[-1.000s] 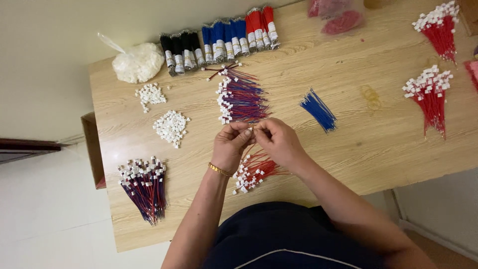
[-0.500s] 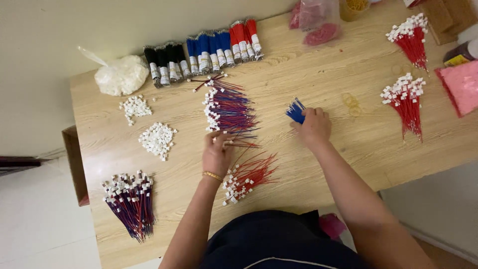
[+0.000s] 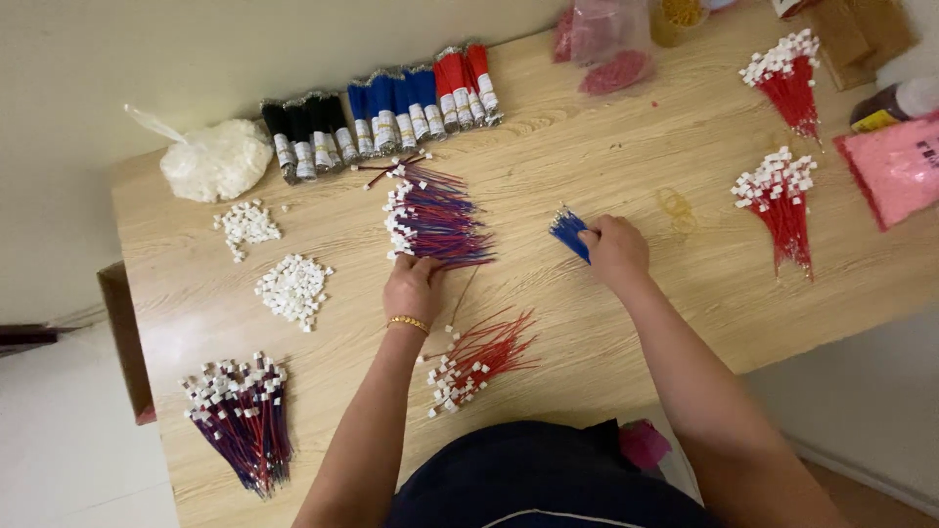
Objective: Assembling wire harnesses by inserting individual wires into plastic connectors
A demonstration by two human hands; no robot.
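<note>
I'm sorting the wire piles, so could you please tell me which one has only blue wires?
The small blue bundle under the right hand; the other piles are red or mixed red-and-blue.

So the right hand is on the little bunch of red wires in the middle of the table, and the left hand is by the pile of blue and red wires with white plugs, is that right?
Not quite: the head view shows the right hand on a small bunch of blue wires, not red ones. The rest holds: the left hand rests at the edge of the pile of blue and red wires with white plugs on the table.

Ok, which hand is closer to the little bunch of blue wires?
Right. The right hand touches the blue wires; the left hand rests apart, at the mixed red-and-blue bundle.
</note>
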